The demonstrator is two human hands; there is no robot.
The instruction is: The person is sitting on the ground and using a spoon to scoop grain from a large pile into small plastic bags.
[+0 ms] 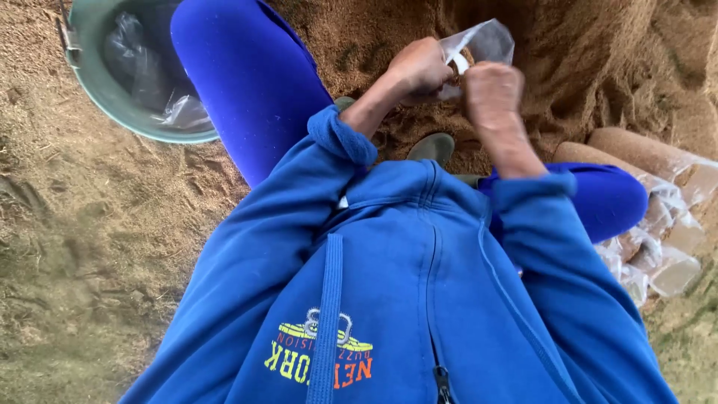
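Clear plastic bag (482,43) held above the sawdust heap (591,67), w/ left hand (421,69) and right hand (491,93) both closed on its mouth (bag looks empty). Green bucket (90,56) at left; filled bags (662,217) lie at right.

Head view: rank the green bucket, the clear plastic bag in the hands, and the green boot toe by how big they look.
1. Green bucket, cut off by the frame.
2. Clear plastic bag, held by both hands.
3. Green boot toe, partly hidden by the blue hoodie.
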